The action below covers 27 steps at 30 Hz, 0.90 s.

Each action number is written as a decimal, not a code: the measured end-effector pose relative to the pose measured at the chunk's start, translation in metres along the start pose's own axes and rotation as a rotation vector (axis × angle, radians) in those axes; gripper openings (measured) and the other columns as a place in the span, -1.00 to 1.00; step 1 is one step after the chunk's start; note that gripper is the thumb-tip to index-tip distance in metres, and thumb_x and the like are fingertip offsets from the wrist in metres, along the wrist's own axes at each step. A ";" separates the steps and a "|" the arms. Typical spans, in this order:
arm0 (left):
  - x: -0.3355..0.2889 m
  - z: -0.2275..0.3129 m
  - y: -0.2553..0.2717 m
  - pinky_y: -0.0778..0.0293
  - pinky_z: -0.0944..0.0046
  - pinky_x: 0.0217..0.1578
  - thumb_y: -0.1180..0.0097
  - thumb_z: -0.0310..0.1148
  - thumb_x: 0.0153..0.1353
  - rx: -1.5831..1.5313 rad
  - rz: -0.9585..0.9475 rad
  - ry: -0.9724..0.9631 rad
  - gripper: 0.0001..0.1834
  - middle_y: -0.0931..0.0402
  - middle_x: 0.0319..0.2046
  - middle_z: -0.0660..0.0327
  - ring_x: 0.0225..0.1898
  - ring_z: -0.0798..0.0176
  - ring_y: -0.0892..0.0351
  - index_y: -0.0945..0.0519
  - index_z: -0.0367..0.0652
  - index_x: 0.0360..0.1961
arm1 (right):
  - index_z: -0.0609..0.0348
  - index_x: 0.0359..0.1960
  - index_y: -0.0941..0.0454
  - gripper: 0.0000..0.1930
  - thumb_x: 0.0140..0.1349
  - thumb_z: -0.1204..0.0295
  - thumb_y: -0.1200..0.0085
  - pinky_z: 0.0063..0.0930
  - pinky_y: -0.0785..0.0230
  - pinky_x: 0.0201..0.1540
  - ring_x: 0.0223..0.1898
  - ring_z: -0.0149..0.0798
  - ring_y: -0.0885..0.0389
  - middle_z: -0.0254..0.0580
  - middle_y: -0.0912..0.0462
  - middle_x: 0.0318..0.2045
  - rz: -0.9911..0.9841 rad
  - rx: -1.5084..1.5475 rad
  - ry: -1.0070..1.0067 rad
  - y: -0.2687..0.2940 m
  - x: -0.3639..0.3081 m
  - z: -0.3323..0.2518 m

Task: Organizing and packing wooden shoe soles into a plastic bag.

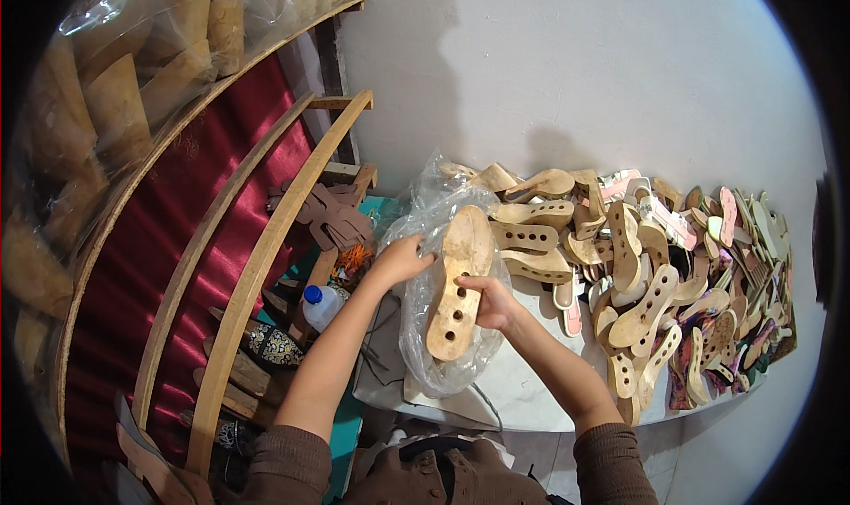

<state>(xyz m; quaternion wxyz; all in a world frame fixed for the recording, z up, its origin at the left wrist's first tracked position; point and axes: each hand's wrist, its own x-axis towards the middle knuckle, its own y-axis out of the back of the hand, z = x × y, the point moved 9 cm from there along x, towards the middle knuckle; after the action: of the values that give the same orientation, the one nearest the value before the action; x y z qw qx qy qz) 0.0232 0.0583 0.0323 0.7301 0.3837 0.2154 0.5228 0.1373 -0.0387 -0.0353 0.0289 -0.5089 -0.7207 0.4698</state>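
Note:
In the middle I hold a pale wooden shoe sole upright, its wide rounded end up and a row of dark round holes down its lower half. My right hand grips it by the right edge, thumb across the front. Left of the sole, my left hand has its fingers curled into a clear plastic bag, apart from the wood. The crumpled bag spreads behind and below the sole, on a white table.
Many similar wooden soles and coloured shoe pieces are heaped along the table's right. A wooden rack curves along the left, before red cloth. Bagged wooden forms fill the shelf above. A blue-capped bottle stands near my left forearm.

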 end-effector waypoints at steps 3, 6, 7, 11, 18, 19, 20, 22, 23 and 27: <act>0.007 0.011 -0.008 -0.41 0.10 -0.15 -0.04 -0.31 -0.03 0.003 -0.016 -0.079 -0.67 -0.54 -0.37 -0.06 -0.24 -0.08 -0.52 -0.55 -0.26 -0.25 | 0.22 -0.06 -0.40 -0.60 0.03 0.36 -0.03 -0.20 -0.32 -0.01 -0.18 -0.13 -0.53 -0.10 -0.55 -0.20 -0.058 0.051 0.023 0.006 -0.016 -0.006; 0.008 0.019 0.033 -0.41 0.11 -0.19 0.02 -0.41 0.03 0.061 0.285 -0.102 -0.77 -0.53 -0.30 -0.01 -0.23 -0.06 -0.50 -0.55 -0.25 -0.29 | 0.28 -0.11 -0.42 -0.57 -0.06 0.34 -0.04 -0.17 -0.41 -0.12 -0.29 -0.05 -0.58 0.01 -0.58 -0.29 0.014 0.082 0.074 0.020 -0.030 -0.014; 0.009 0.019 0.039 -0.41 0.11 -0.19 0.02 -0.41 0.03 0.060 0.281 -0.102 -0.77 -0.53 -0.30 -0.01 -0.23 -0.06 -0.50 -0.55 -0.25 -0.29 | 0.28 -0.10 -0.42 -0.56 -0.06 0.34 -0.04 -0.17 -0.42 -0.13 -0.29 -0.05 -0.58 0.01 -0.58 -0.28 0.012 0.088 0.074 0.023 -0.032 -0.015; 0.012 0.022 0.042 -0.40 0.13 -0.19 0.00 -0.38 0.05 0.003 0.249 -0.101 -0.77 -0.51 -0.26 -0.03 -0.22 -0.06 -0.50 -0.54 -0.29 -0.29 | 0.28 -0.04 -0.38 -0.52 -0.05 0.34 -0.02 -0.17 -0.39 -0.06 -0.20 -0.08 -0.56 0.01 -0.55 -0.21 -0.023 0.045 0.099 0.024 -0.033 -0.017; 0.020 0.025 0.041 -0.41 0.17 -0.20 -0.02 -0.35 0.07 -0.123 0.273 -0.112 -0.76 -0.52 -0.28 -0.04 -0.23 -0.04 -0.51 -0.54 -0.30 -0.30 | 0.27 -0.09 -0.41 -0.56 -0.03 0.33 -0.02 -0.26 -0.45 -0.20 -0.32 -0.15 -0.59 -0.03 -0.58 -0.29 -0.019 -0.089 -0.019 0.009 -0.009 -0.008; 0.021 0.024 0.041 -0.42 0.17 -0.21 -0.02 -0.35 0.08 -0.141 0.272 -0.109 -0.76 -0.52 -0.29 -0.04 -0.23 -0.02 -0.52 -0.54 -0.30 -0.30 | 0.27 -0.09 -0.41 -0.56 -0.03 0.33 -0.02 -0.26 -0.45 -0.20 -0.32 -0.15 -0.59 -0.03 -0.58 -0.29 -0.020 -0.087 -0.019 0.006 -0.007 -0.010; 0.021 0.024 0.042 -0.42 0.17 -0.21 -0.02 -0.35 0.08 -0.139 0.271 -0.109 -0.76 -0.52 -0.29 -0.04 -0.23 -0.02 -0.52 -0.54 -0.30 -0.30 | 0.27 -0.09 -0.42 -0.57 -0.03 0.33 -0.02 -0.27 -0.45 -0.20 -0.32 -0.15 -0.59 -0.04 -0.58 -0.29 -0.015 -0.104 -0.038 0.004 -0.004 -0.011; 0.021 0.024 0.047 -0.42 0.19 -0.23 -0.02 -0.34 0.09 -0.179 0.301 -0.115 -0.76 -0.52 -0.31 -0.02 -0.25 0.00 -0.53 -0.54 -0.29 -0.29 | 0.26 -0.11 -0.43 -0.59 -0.03 0.34 -0.02 -0.26 -0.44 -0.18 -0.30 -0.17 -0.58 -0.08 -0.58 -0.29 -0.017 -0.128 -0.052 0.006 0.002 -0.013; 0.022 0.025 0.047 -0.42 0.19 -0.23 -0.02 -0.34 0.09 -0.179 0.298 -0.117 -0.76 -0.52 -0.31 -0.02 -0.25 0.00 -0.53 -0.54 -0.29 -0.29 | 0.26 -0.11 -0.43 -0.59 -0.03 0.34 -0.02 -0.26 -0.44 -0.18 -0.30 -0.17 -0.58 -0.08 -0.58 -0.29 -0.016 -0.125 -0.050 0.009 0.005 -0.015; 0.023 0.018 0.057 -0.42 0.21 -0.25 -0.01 -0.35 0.10 -0.174 0.386 -0.130 -0.78 -0.52 -0.32 0.02 -0.28 0.02 -0.53 -0.54 -0.28 -0.29 | 0.25 -0.12 -0.44 -0.60 -0.02 0.33 -0.02 -0.27 -0.42 -0.14 -0.28 -0.20 -0.58 -0.11 -0.59 -0.28 0.031 -0.203 -0.095 -0.005 0.005 -0.012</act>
<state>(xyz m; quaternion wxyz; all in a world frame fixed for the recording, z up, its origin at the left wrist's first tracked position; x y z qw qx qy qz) 0.0104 0.0831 0.0902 0.6591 0.3861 0.0445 0.6438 0.1378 -0.0276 -0.0274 -0.0641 -0.4974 -0.7573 0.4182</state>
